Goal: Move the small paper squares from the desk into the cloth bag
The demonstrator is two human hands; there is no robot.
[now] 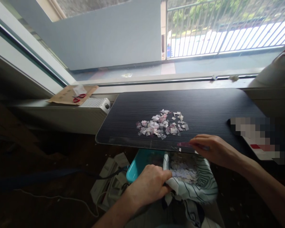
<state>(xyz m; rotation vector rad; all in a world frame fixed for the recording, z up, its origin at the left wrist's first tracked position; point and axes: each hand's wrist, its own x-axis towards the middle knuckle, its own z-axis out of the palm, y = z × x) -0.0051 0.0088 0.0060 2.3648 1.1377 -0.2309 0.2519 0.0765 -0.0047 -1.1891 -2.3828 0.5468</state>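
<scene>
We judge this as sweeping pale scraps [156, 125] off the table [204, 103].
Our left hand [148, 182] pinches the patterned liner [192, 191] below the edge; our right hand [213, 148] closes its fingers on a pink strip [184, 144], partly hidden. The next move calls for an open liner; its contents look blurred.

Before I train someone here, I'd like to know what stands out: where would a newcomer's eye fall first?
Probably on the heap of small pale and pinkish pieces in the middle of the dark table. Next, the right hand with a pink thing at the near edge, and the left hand gripping a patterned cloth below it.
</scene>
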